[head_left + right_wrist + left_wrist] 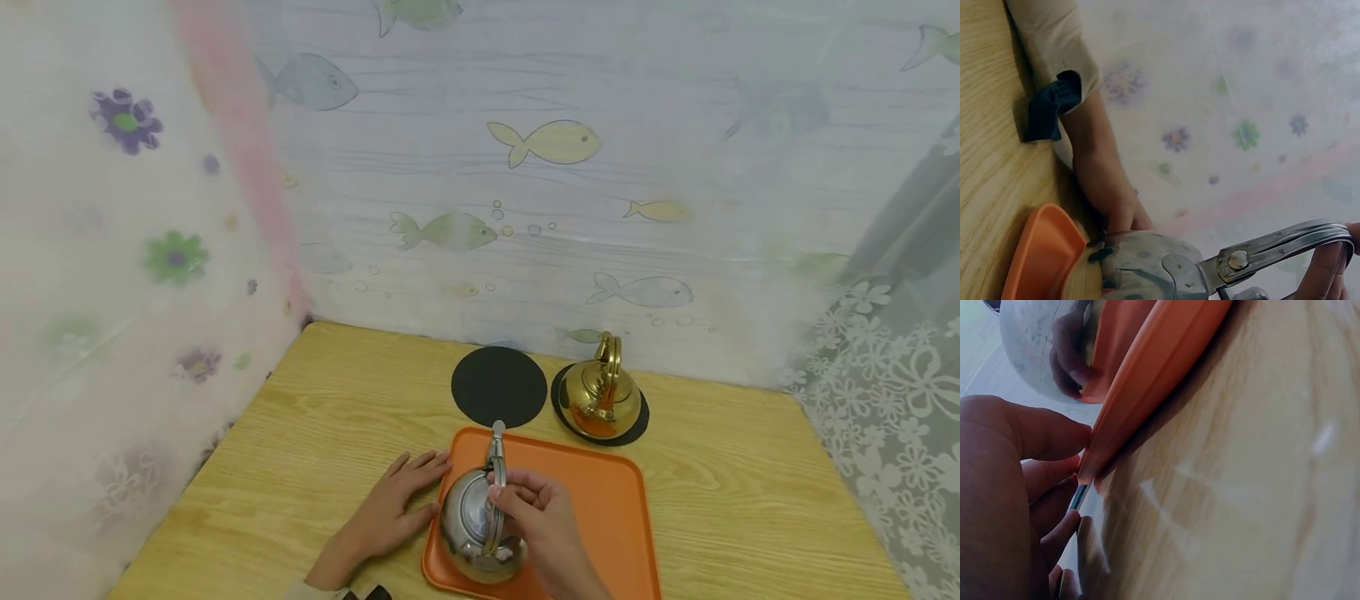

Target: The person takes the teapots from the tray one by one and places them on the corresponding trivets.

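Note:
A shiny silver kettle [467,517] is at the left side of an orange tray [603,508], its spout pointing to the far side. My right hand [551,521] grips the kettle's arched handle [1279,242]; in the right wrist view its fingers [1324,272] curl under that handle. Whether the kettle's base touches the tray is hard to tell. My left hand [393,500] lies on the table beside the tray, fingers extended. The left wrist view shows its thumb [1054,434] and fingertips touching the tray's outer rim [1154,362].
Behind the tray, a gold kettle [600,396] stands on a round black mat [640,427]. To its left lies another round black mat [498,387]. The wooden table [322,417] backs onto a fish-patterned curtain [465,167]; a lace curtain [907,408] hangs at the right.

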Motion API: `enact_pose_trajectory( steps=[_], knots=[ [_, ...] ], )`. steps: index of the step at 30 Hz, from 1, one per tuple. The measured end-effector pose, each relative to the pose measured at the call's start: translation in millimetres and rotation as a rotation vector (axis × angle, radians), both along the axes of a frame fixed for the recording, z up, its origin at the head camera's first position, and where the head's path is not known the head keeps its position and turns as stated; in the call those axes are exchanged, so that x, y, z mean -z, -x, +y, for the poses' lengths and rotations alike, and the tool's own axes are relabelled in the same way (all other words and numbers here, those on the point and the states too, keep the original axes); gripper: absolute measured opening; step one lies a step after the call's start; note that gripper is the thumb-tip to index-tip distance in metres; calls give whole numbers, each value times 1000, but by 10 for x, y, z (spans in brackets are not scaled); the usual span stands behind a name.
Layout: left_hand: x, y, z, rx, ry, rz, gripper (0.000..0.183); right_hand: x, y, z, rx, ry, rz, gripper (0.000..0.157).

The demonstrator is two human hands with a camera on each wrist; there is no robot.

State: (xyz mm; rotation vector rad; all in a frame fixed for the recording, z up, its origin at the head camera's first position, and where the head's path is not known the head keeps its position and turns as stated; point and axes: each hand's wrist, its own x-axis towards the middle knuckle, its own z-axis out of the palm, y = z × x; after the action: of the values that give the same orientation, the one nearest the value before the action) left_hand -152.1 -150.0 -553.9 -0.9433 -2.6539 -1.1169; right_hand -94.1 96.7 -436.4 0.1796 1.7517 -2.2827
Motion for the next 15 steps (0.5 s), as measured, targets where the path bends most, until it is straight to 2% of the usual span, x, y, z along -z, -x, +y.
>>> enact_pose_trajectory(
  steps=[15],
  knots=[
    [-7, 12, 10, 6, 5, 18, 49, -34, -21, 37, 11, -26, 33, 27]
  ],
)
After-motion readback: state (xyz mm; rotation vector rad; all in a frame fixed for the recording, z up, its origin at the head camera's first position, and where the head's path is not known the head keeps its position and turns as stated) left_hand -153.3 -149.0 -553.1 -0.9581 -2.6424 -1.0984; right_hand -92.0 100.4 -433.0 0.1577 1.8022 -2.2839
